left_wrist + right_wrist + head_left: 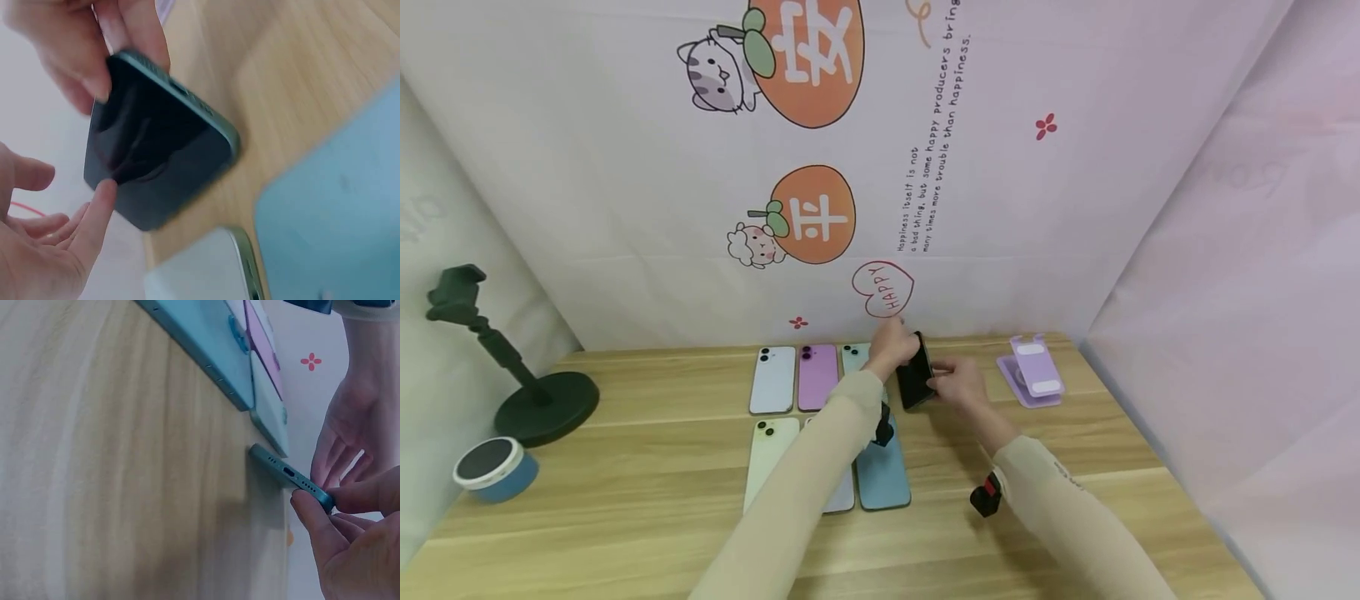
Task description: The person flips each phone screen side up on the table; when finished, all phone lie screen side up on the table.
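Observation:
A smartphone [914, 379] with a dark screen and a green edge tilts up off the wooden table, screen facing the left hand. My right hand [961, 383] pinches one corner by its charging-port end, thumb on the screen side, as the left wrist view shows with the right hand [87, 37] at the top. My left hand [891, 343] is at the phone's other side, and one extended fingertip meets the dark screen [156, 150]. In the right wrist view, the port edge [290, 474] faces the camera. Beside it lies a mint-green phone [854, 357], partly hidden by the left arm.
Phones lie back up in two rows: white [772, 380] and purple [817, 377] behind, pale yellow [771, 454] and blue [883, 471] in front. A purple folding stand [1033, 372] is at right. A dark green stand [546, 408] and a blue-white tub [497, 469] stand left.

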`<state>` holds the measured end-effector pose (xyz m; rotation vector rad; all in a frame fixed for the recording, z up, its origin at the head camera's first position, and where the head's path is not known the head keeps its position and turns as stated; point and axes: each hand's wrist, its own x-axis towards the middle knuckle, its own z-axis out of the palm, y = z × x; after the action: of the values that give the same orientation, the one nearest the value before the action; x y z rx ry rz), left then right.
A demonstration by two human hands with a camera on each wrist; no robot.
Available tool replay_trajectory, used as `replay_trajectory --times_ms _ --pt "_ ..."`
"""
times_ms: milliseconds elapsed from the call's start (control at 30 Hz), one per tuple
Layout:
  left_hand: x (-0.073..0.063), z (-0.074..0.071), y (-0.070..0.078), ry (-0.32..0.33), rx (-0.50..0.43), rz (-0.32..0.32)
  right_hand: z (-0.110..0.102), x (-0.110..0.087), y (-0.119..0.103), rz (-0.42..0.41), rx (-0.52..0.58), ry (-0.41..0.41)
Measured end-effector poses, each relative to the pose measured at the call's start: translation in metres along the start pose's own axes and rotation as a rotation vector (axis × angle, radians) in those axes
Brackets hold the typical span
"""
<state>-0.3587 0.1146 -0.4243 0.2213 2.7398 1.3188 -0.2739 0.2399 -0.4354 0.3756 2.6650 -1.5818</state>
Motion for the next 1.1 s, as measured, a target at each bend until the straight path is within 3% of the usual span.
replay_trajectory --times_ms 100,300,467,600,767,900,1100 --pt "0.003 -0.004 -0.012 -0.052 0.068 0.057 0.0 0.001 0.005 -0.023 -0.05 0.028" --pt "0.001 -0.013 -0.032 -0.27 0.258 0.224 0.0 0.004 0.018 -0.047 -0.12 0.059" --pt "-0.007 -0.015 -0.038 -0.389 0.451 0.212 0.001 0.005 0.03 -0.067 -0.111 0.028" --pt "-0.01 -0.014 -0.04 -0.408 0.559 0.163 0.002 0.005 0.034 -0.185 -0.215 0.008" --pt "-0.014 -0.012 -0.041 -0.402 0.551 0.145 0.0 0.003 0.037 -0.37 -0.457 -0.037" --pt "-0.018 -0.014 -0.042 -0.396 0.538 0.16 0.002 0.0 0.039 -0.453 -0.622 -0.072" --pt "-0.016 -0.015 -0.045 -0.392 0.522 0.165 0.009 -0.005 0.041 -0.569 -0.787 -0.035"
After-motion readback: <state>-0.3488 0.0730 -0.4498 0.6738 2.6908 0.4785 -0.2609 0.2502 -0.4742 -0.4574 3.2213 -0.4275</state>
